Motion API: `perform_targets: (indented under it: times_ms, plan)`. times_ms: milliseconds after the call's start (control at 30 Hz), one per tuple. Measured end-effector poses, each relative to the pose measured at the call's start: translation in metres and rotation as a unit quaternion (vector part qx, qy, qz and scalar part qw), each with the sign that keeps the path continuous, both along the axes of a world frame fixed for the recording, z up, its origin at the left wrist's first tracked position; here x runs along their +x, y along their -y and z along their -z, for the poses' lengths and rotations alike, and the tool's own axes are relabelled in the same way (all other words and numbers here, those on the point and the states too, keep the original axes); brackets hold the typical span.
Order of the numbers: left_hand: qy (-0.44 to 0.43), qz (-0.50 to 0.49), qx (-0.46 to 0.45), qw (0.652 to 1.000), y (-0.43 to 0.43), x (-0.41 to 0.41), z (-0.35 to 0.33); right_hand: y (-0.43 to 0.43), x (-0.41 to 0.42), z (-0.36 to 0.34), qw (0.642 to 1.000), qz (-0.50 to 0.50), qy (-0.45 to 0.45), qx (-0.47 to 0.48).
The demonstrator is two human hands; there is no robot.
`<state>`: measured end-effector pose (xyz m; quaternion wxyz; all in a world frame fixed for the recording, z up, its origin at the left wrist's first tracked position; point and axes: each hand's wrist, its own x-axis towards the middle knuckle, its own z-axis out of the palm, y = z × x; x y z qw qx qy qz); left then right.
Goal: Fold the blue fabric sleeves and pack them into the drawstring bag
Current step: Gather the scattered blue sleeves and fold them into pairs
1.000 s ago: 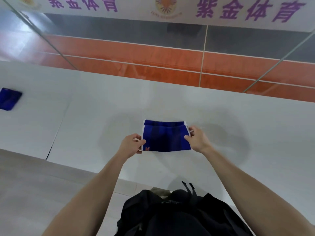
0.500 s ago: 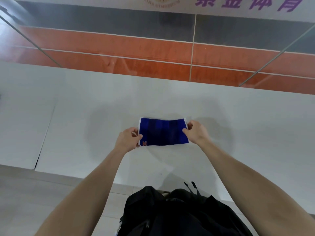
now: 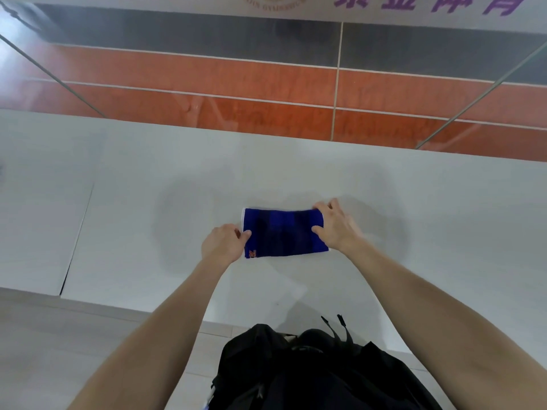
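A blue fabric sleeve [image 3: 282, 233] with white edging and a small orange logo lies flat on the white counter [image 3: 148, 217]. My left hand [image 3: 223, 245] pinches its left edge between thumb and fingers. At the right end, my right hand [image 3: 334, 226] rests with spread fingers over the edge, the thumb lying on the fabric. A black drawstring bag [image 3: 310, 371] sits low at the near edge, below my arms, with its cords sticking up.
An orange and grey tiled wall [image 3: 207, 93] rises behind the counter, with a white banner in purple lettering [image 3: 426, 1] on top. A seam [image 3: 77, 241] splits the counter on the left. Pale floor [image 3: 59, 335] shows below the near edge.
The sleeve has gone from held up to lying flat on the counter. My right hand has opened from a pinch to spread fingers on the right end. The view shifted right; the second blue piece left view.
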<state>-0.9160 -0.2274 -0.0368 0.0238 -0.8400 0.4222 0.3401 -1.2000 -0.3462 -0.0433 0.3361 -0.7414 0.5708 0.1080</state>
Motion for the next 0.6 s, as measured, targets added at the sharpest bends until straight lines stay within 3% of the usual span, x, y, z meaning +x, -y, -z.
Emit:
perform_targets:
  times_ms: [267, 600]
  plan:
    - [0.053, -0.043, -0.041, 0.997, -0.006, -0.019, -0.002, 0.000, -0.006, -0.004, 0.998, 0.025, -0.009, 0.065]
    - [-0.026, -0.060, 0.045, 0.997, -0.010, -0.055, -0.016, -0.028, -0.034, -0.008, 0.975, 0.160, 0.052, 0.145]
